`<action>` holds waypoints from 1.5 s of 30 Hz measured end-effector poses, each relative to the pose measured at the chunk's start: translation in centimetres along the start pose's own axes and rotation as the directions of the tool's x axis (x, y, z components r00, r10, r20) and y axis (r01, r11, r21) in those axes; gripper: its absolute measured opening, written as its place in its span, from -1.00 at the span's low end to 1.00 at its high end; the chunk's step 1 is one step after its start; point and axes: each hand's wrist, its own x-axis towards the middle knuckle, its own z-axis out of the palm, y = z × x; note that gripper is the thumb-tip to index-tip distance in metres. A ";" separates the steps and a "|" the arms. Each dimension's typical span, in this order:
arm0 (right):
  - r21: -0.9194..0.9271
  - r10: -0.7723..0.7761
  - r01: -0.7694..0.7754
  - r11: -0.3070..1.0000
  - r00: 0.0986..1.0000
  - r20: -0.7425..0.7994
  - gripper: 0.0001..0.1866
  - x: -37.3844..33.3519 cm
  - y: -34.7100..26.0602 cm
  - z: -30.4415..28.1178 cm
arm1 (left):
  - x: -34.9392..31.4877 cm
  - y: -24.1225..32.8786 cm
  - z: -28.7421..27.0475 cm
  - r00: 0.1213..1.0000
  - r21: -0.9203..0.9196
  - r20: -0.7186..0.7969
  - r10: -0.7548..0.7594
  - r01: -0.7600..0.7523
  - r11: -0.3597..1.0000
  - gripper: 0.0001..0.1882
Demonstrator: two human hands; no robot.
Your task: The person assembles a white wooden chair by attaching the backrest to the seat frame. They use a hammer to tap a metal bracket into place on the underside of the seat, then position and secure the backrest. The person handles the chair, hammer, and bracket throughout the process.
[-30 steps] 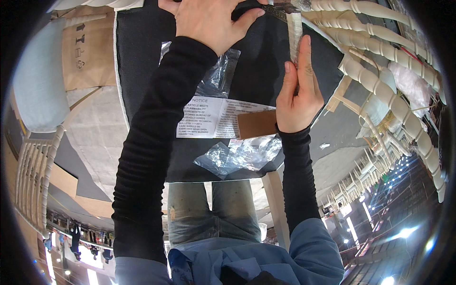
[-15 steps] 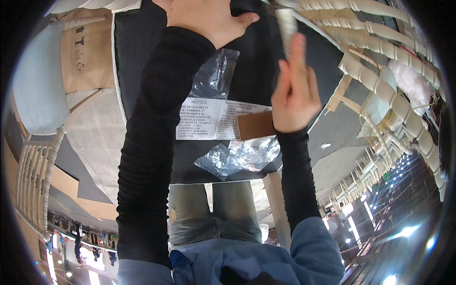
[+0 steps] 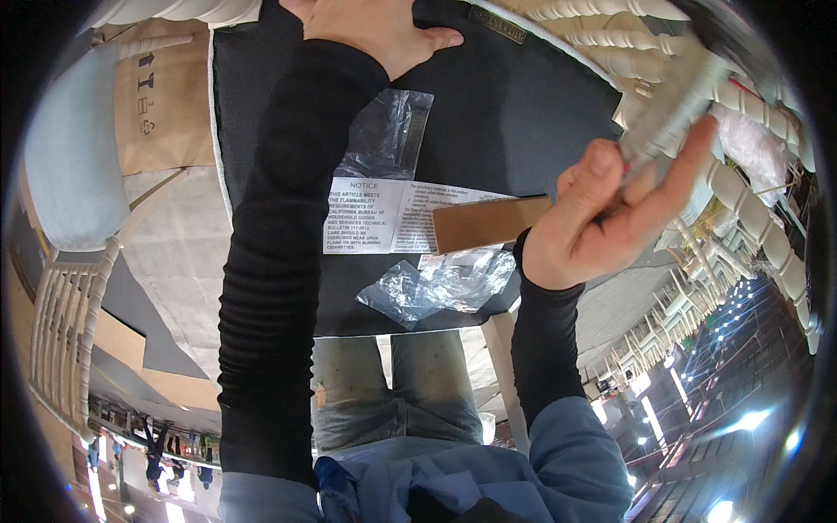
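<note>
A pale leg [image 3: 671,118] is held in the right hand [image 3: 602,218], up and to the right of the black seat [image 3: 523,113]. The leg is pinched between the thumb and the fingers [image 3: 680,166], and it is blurred. The left hand [image 3: 375,30] is pressed flat on the far part of the seat, with the fingers spread out and nothing gripped. A white label [image 3: 392,218] is stuck on the seat between the two arms. A brown card [image 3: 488,222] is seen just beside the right wrist. Two clear bags [image 3: 436,283] are laid on the seat, one above the label and one below it.
</note>
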 end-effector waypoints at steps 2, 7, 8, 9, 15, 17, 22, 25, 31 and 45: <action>0.040 0.103 -0.102 0.994 0.995 -0.013 -0.54 0.0 -0.4 -0.2 | 0.1 -0.8 1.4 0.993 -0.128 -0.067 0.097 -0.105 0.986 -0.57; 0.039 0.148 -0.155 0.987 0.978 0.147 -0.62 -0.4 2.5 1.2 | -0.6 -0.5 2.2 0.974 -0.070 -0.169 0.150 -0.164 0.984 -0.63; 0.019 0.113 -0.116 0.993 0.986 0.124 -0.63 -0.7 3.1 1.8 | -0.7 -0.4 2.2 0.974 -0.037 -0.175 0.146 -0.154 0.987 -0.63; -0.003 0.078 -0.078 0.997 0.992 0.102 -0.64 -0.8 3.5 2.2 | -0.6 -0.2 2.2 0.979 -0.076 -0.157 0.130 -0.144 0.987 -0.63; -0.058 -0.085 0.089 0.994 0.994 0.069 -0.62 -0.9 5.3 4.9 | 0.2 -0.2 1.8 0.995 -0.188 -0.088 0.039 -0.055 0.981 -0.52; -0.052 -0.009 0.016 0.999 0.991 0.131 -0.64 -1.0 4.6 4.7 | 0.4 -0.3 2.0 0.994 -0.139 -0.111 0.025 -0.040 0.989 -0.45; -0.081 -0.040 0.052 0.995 0.989 0.140 -0.64 -0.7 4.7 5.2 | 0.5 -0.2 2.4 0.986 0.076 -0.150 0.076 -0.065 0.995 -0.35; -0.056 -0.064 0.072 0.996 0.990 0.129 -0.63 -0.9 5.6 5.4 | 0.4 0.4 2.5 0.986 0.071 -0.154 0.056 -0.046 0.996 -0.36; 0.002 -0.077 0.077 0.997 0.995 0.064 -0.63 -1.5 6.4 6.4 | 0.9 0.2 2.5 0.992 -0.012 -0.120 0.038 -0.040 0.999 -0.37; -0.001 -0.101 0.101 0.995 0.993 0.058 -0.61 -2.0 6.7 6.5 | 0.9 0.0 3.0 0.984 0.028 -0.152 0.094 -0.091 0.995 -0.45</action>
